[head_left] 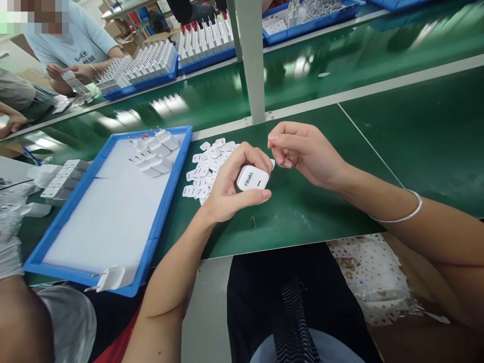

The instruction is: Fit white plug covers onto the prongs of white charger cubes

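Left hand [231, 195] clasps a charger [252, 178]; right hand [307, 152] curls loosely, its hold unclear. Right of the tray [150, 242] sit plates [201, 174] and a post [252, 60].

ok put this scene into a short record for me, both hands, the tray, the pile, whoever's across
left hand: holds a white rounded plastic block printed "Fibaks"
right hand: fingers curled beside the left; whether it grips anything, cannot tell
container: blue-rimmed rectangular tray, white plugs with metal prongs clustered at its far end, one at the near edge
loose parts: small white printed plates heaped right of the tray
surface: green tabletop
across: person in a light-blue shirt handling a white piece
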A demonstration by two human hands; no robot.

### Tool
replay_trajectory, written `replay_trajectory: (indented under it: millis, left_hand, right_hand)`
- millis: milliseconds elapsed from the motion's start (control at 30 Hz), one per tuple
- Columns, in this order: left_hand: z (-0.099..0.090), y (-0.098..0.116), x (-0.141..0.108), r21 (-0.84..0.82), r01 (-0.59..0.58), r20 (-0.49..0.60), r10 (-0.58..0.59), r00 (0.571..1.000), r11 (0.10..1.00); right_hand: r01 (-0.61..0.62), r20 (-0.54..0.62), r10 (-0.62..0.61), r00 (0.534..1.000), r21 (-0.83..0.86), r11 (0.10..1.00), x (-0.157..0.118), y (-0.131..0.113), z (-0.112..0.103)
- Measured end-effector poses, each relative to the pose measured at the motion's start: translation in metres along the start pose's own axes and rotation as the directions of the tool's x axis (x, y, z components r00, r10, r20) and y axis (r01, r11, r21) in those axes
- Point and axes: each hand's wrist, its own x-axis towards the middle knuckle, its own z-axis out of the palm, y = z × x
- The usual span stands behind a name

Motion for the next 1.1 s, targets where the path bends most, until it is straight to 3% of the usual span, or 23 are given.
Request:
replay_trajectory:
  millis: [333, 500, 1100]
  left_hand:
    - [0.002, 0.004, 0.003, 0.101, -0.140, 0.003, 0.140, 0.990, 0.985]
    - [0.005, 0.006, 0.001, 0.175, -0.145, -0.010, 0.150, 0.989, 0.974]
    - [0.006, 0.004, 0.001, 0.047, -0.128, -0.004, 0.129, 0.992, 0.991]
  right_hand:
    - [-0.028, 0.027, 0.028, 0.999, 0.007, 1.000, 0.001, 0.006, 0.000]
    - [-0.060, 0.053, 0.060, 0.997, -0.001, 0.998, 0.001, 0.009, -0.001]
    - [-0.132, 0.076, 0.133, 0.988, -0.013, 0.991, 0.000, 0.012, 0.001]
